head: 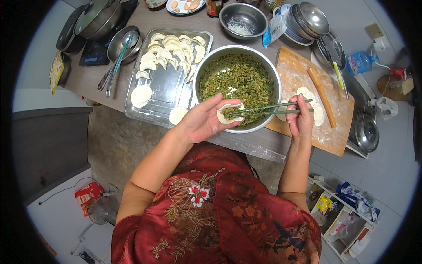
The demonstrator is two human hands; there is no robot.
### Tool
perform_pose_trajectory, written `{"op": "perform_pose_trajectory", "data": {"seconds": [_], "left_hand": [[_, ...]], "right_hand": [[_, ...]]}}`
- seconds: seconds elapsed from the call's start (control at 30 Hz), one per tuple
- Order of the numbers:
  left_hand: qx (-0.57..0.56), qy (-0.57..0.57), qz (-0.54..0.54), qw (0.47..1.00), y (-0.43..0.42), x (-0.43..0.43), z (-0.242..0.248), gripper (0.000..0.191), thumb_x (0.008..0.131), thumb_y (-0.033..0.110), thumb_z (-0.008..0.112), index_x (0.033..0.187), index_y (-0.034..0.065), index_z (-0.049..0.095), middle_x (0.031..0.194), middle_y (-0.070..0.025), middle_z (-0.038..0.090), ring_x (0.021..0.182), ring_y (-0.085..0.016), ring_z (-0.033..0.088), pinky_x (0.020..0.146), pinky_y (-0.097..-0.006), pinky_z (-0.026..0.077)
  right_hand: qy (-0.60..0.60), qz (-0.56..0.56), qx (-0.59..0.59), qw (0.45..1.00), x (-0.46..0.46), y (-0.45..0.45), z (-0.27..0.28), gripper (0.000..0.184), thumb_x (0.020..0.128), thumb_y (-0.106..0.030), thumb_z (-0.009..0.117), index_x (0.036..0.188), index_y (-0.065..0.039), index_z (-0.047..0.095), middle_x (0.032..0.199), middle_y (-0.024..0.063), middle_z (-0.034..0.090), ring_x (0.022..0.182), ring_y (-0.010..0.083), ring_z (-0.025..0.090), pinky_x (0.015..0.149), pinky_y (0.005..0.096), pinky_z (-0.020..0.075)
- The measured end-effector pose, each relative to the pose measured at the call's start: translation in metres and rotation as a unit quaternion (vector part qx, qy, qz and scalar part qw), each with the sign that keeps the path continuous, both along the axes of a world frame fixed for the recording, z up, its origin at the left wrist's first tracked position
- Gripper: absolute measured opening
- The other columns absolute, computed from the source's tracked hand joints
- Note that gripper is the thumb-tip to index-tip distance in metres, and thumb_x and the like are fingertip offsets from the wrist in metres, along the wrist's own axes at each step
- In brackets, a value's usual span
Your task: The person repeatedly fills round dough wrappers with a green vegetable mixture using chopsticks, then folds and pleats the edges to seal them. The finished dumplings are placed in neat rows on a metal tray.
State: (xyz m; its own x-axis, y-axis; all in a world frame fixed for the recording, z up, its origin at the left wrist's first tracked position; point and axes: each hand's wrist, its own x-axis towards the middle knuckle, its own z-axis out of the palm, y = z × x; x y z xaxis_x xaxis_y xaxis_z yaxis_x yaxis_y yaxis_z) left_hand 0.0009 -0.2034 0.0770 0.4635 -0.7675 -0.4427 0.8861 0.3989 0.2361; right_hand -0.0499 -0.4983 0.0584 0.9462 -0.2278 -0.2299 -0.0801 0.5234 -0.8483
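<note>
My left hand (207, 119), palm up, holds a round dumpling wrapper (222, 116) on its fingers over the near rim of a large metal bowl (278, 82). The wrapper carries some green and brown filling. Green chopsticks (273, 113) are gripped in my right hand (300, 115), their tips at the filling on the wrapper. More chopped filling (237, 77) lies in the bowl. Left of it, a metal tray (158, 89) bears folded dumplings (171, 46) and flat wrappers (141, 96). On the wooden board (333, 142) at the right lie several wrappers (318, 115) and a rolling pin (321, 98).
A small steel bowl (243, 19) with white bits stands behind the large bowl. Stacked metal bowls (310, 19) are at the back right. A pan with a ladle (130, 39) and a lidded pot (97, 19) stand at the left. The table's front edge is floury.
</note>
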Motion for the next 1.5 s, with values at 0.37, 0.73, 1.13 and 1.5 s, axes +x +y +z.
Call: {"op": "perform_pose_trajectory", "data": {"seconds": [0.37, 0.73, 1.13, 1.5], "left_hand": [[0.005, -0.008, 0.056, 0.998, 0.008, -0.002, -0.003, 0.052, 0.100, 0.031, 0.036, 0.134, -0.0095, 0.035, 0.132, -0.0217, 0.046, 0.119, -0.037, 0.050, 0.099, -0.0400, 0.046], [-0.012, -0.112, 0.079, 0.991, 0.024, -0.011, 0.015, 0.079, 0.071, -0.013, 0.053, 0.142, -0.0038, 0.022, 0.137, -0.0178, 0.041, 0.128, -0.029, 0.042, 0.108, -0.0375, 0.035], [0.080, -0.224, -0.034, 0.971, -0.001, -0.035, 0.029, 0.078, 0.075, -0.016, 0.060, 0.143, 0.0065, 0.029, 0.131, -0.0067, 0.048, 0.118, -0.017, 0.052, 0.093, -0.0238, 0.045], [0.158, -0.242, -0.019, 0.957, -0.006, -0.046, 0.030, 0.051, 0.089, 0.010, 0.061, 0.136, 0.0043, 0.040, 0.115, -0.0069, 0.059, 0.094, -0.013, 0.063, 0.078, -0.0229, 0.053]], "right_hand": [[-0.029, -0.048, 0.053, 0.997, 0.000, 0.004, -0.001, 0.027, 0.097, -0.023, 0.049, 0.088, 0.001, 0.058, 0.064, 0.0115, 0.062, 0.043, 0.0139, 0.055, 0.036, 0.0216, 0.0418], [-0.172, 0.213, -0.659, 0.701, -0.034, 0.084, -0.004, 0.022, 0.078, -0.013, 0.068, 0.097, -0.006, 0.062, 0.097, 0.0109, 0.059, 0.087, 0.0278, 0.060, 0.076, 0.0357, 0.0499], [-0.067, 0.221, -0.457, 0.859, -0.053, 0.080, 0.058, 0.061, 0.069, -0.004, 0.074, 0.126, -0.005, 0.051, 0.115, 0.0142, 0.053, 0.103, 0.0271, 0.054, 0.089, 0.0341, 0.0431], [-0.050, 0.179, -0.428, 0.885, -0.061, 0.068, 0.032, 0.061, 0.071, 0.001, 0.073, 0.127, -0.003, 0.051, 0.096, 0.0063, 0.059, 0.083, 0.0118, 0.057, 0.070, 0.0241, 0.0468]]}}
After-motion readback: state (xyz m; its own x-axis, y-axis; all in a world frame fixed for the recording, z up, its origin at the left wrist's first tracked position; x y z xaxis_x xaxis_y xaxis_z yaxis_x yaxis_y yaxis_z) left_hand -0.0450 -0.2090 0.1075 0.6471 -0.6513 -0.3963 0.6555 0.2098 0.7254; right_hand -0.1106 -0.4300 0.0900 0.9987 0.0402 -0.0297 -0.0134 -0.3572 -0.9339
